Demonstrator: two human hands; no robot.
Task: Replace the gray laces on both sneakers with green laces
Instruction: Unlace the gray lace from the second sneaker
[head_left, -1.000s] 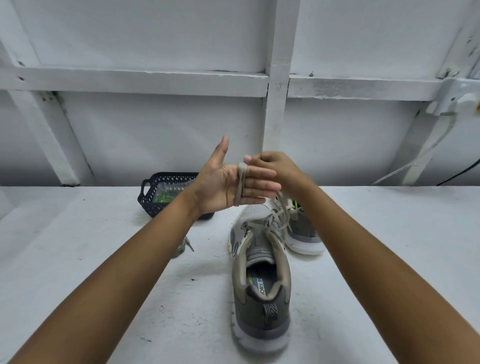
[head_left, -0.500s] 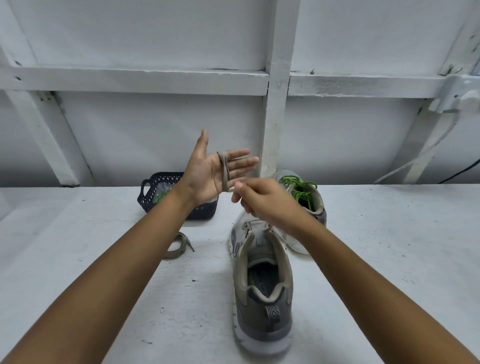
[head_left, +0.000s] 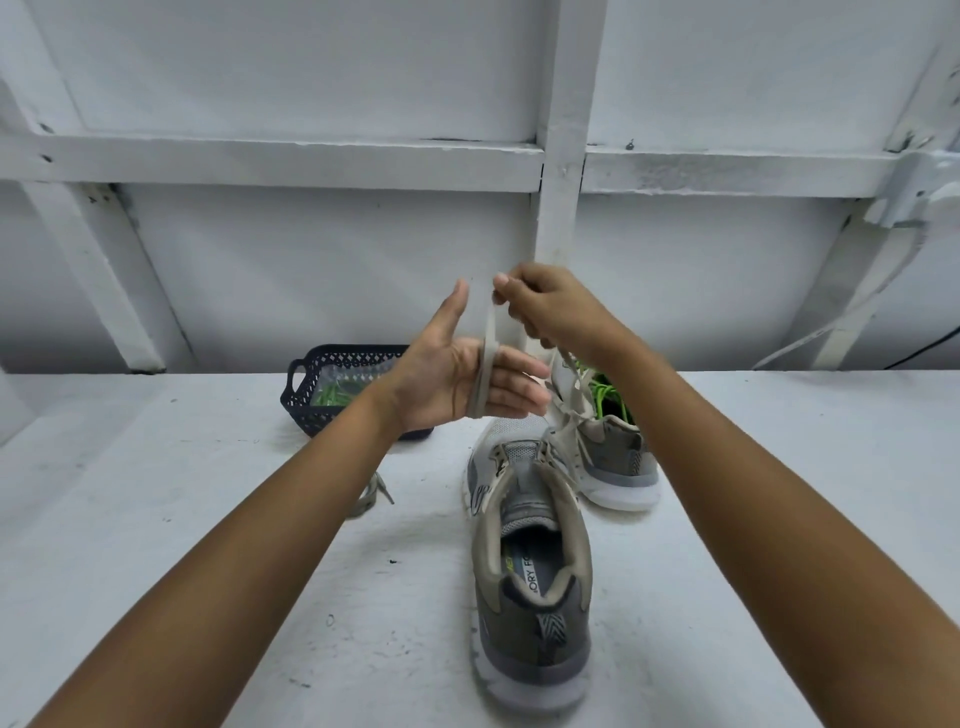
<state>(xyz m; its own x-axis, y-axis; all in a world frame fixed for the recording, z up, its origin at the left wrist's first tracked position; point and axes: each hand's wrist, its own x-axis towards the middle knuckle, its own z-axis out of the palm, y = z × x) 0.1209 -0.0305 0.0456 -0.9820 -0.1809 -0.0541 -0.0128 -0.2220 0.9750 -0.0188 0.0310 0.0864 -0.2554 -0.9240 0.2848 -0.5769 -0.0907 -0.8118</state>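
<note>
Two hands: raised, close together
Left hand (head_left: 452, 382): fingers straight, flat gray lace (head_left: 480, 387) wound round them
Right hand (head_left: 553, 306): pinches that lace's upper end
Gray mesh sneaker (head_left: 530, 582): on white table (head_left: 156, 519) below

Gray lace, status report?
Right hand pinches gray lace, coiled round open left hand. Far sneaker green-laced, near sneaker bare. Nothing in the way.

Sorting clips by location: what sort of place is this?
Likely a plain workshop or shed: a scuffed white-painted bench, and a bare white wall braced with painted timber beams.
</note>
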